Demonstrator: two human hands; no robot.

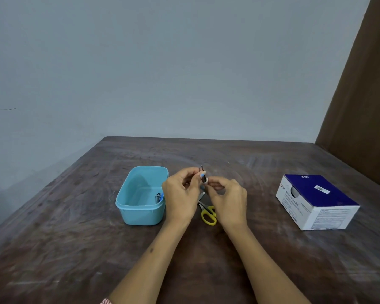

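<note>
Forearms (154, 255) reach from the bottom edge to mid-frame. The left hand (181, 194) pinches a thin metal tool (201, 167), its tip poking above the fingertips. The right hand (227, 198), just right of it, pinches a small white wad (205, 179) against the tool's lower part. Yellow-handled scissors (208, 213) lie below them.

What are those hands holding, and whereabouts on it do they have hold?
The left hand pinches a small metal tool near its upper end, with the tip poking up. The right hand pinches a small white wad against the tool just below.
</note>
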